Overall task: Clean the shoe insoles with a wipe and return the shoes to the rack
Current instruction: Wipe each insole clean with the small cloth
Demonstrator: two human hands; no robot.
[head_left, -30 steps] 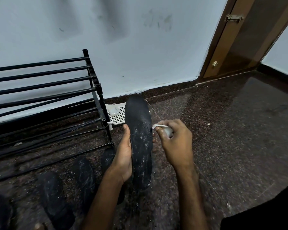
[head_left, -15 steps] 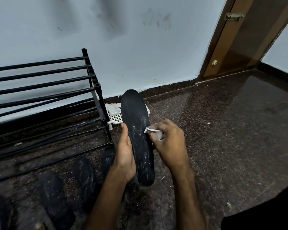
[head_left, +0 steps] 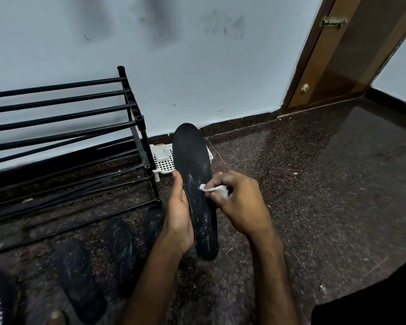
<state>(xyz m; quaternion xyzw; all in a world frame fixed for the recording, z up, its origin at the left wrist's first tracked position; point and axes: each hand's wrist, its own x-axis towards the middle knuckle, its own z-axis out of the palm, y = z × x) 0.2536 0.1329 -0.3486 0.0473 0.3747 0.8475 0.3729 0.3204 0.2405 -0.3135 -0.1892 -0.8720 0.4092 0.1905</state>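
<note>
This looks like a hallway corner in a home. A black tubular shoe rack stands against a scuffed, pale painted wall, with loose black insoles lying on the floor in front of it. The floor is dark, polished speckled stone with matching skirting. A brown wooden door with a metal bolt stands at the right, and a small white plastic basket sits beside the rack.

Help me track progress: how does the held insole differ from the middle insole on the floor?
The held insole is lifted, gripped by the left hand, with the right hand pressing the wipe on it; the middle floor insole lies flat, untouched. Both are dark with whitish marks.
</note>
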